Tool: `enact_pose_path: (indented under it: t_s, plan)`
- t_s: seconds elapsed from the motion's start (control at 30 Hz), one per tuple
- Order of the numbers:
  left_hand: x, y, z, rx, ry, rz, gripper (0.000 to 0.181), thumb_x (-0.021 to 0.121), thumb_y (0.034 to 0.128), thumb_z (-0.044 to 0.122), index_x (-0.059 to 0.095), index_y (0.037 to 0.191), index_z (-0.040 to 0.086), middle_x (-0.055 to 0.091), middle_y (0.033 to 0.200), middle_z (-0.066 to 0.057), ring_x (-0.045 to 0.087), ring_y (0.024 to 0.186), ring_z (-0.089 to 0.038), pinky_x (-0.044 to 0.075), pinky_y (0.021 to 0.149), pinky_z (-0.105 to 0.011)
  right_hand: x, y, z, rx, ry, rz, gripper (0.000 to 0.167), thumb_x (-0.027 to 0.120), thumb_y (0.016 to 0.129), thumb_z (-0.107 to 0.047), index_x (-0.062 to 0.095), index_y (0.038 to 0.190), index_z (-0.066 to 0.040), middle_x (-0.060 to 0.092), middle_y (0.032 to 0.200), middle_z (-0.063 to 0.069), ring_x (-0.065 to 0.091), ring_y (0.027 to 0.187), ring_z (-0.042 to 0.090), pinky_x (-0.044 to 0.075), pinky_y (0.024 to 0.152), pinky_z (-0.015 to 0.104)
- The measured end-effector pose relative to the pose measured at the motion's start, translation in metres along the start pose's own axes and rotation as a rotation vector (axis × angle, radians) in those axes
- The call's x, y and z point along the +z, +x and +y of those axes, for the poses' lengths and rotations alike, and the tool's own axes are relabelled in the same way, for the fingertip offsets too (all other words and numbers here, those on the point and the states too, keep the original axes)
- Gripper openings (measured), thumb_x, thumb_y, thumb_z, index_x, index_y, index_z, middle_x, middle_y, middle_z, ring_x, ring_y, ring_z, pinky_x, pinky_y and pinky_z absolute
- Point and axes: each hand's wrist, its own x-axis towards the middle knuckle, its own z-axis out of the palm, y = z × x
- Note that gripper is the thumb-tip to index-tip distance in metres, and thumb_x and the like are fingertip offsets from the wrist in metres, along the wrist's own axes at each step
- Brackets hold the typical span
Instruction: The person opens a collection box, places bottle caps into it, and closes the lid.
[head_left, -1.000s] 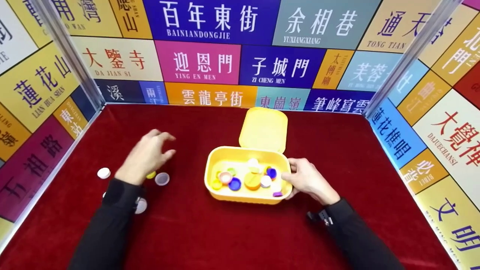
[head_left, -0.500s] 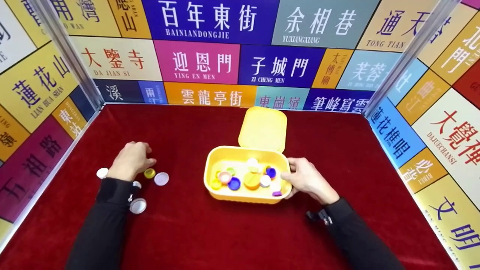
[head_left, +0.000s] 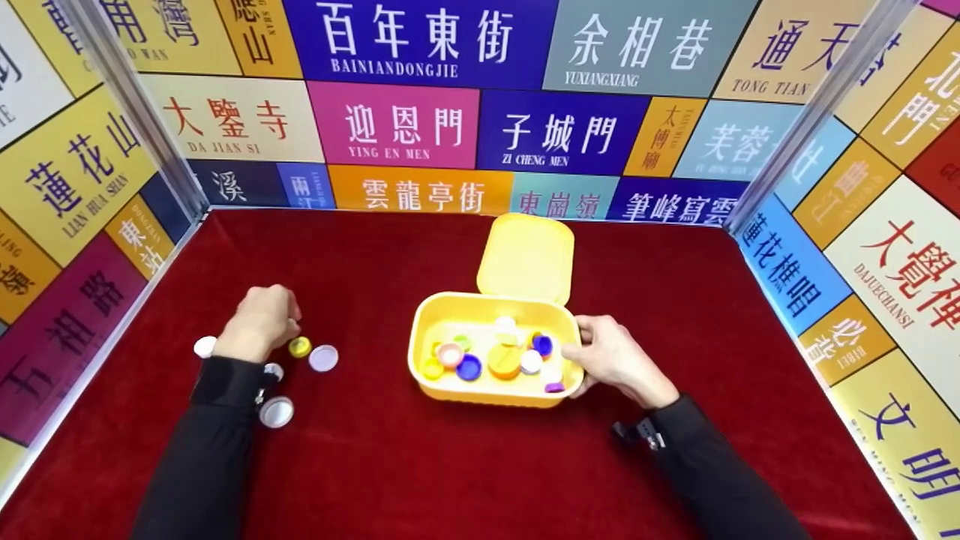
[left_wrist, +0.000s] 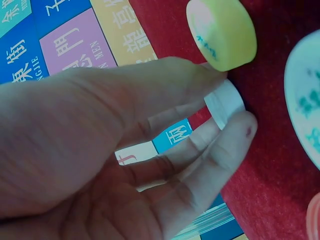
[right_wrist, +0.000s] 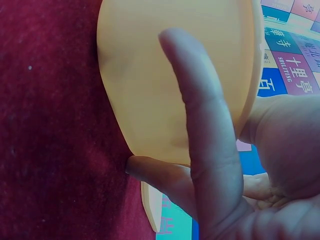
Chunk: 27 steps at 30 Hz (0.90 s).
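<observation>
In the left wrist view a small white bottle cap (left_wrist: 226, 102) sits between the thumb and fingertips of my left hand (head_left: 259, 322), which pinches it at the table. A yellow cap (head_left: 299, 346) lies right beside that hand. My right hand (head_left: 619, 360) grips the right end of a yellow plastic box (head_left: 487, 397), thumb over the rim. Its lid (head_left: 527, 259) is folded back behind it. Inside are several caps, among them an orange one (head_left: 504, 361), a blue one (head_left: 469, 367) and a pink one (head_left: 450, 355). The white cap is hidden in the head view.
On the dark red cloth (head_left: 420, 472) near my left wrist lie a pale lilac cap (head_left: 323, 358), a grey-white cap (head_left: 276, 412) and a white cap (head_left: 205, 346). Another pale cap (head_left: 274, 370) is partly behind the cuff. Printed sign panels (head_left: 394, 124) wall in the table.
My left hand has moved left and down to the loose caps, its fingers drawing together on a white cap. The right hand and the box stay where they were.
</observation>
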Motion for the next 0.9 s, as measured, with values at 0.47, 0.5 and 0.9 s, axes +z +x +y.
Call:
enact_pose_path:
  t_s: [0.47, 0.5, 0.9]
  plan:
    - [0.000, -0.001, 0.006, 0.050, -0.013, 0.068, 0.011, 0.073, 0.0953, 0.001, 0.081, 0.102, -0.002, 0.077, 0.105, -0.028, 0.070, 0.097, -0.045, 0.062, 0.089, -0.059, 0.000, 0.000, 0.000, 0.006, 0.015, -0.003, 0.040, 0.068, 0.105, -0.002, 0.073, 0.145, 0.003, 0.085, 0.122, 0.025, 0.087, 0.082, 0.037, 0.072, 0.062, 0.048]
    - [0.000, -0.001, 0.007, 0.060, -0.015, 0.074, 0.012, 0.072, 0.0951, 0.001, 0.081, 0.102, -0.002, 0.077, 0.105, -0.027, 0.070, 0.098, -0.045, 0.062, 0.089, -0.059, 0.000, 0.000, 0.000, 0.006, 0.014, -0.003, 0.040, 0.069, 0.106, -0.003, 0.073, 0.145, 0.003, 0.085, 0.122, 0.025, 0.087, 0.082, 0.037, 0.072, 0.062, 0.048]
    - [0.006, -0.007, 0.049, 0.319, -0.057, 0.239, 0.015, 0.078, 0.1000, 0.003, 0.084, 0.112, -0.002, 0.078, 0.108, -0.029, 0.072, 0.102, -0.048, 0.062, 0.096, -0.063, 0.000, 0.001, 0.000, 0.004, 0.006, 0.000, 0.041, 0.069, 0.104, -0.002, 0.072, 0.145, 0.003, 0.085, 0.120, 0.024, 0.087, 0.081, 0.036, 0.072, 0.062, 0.047]
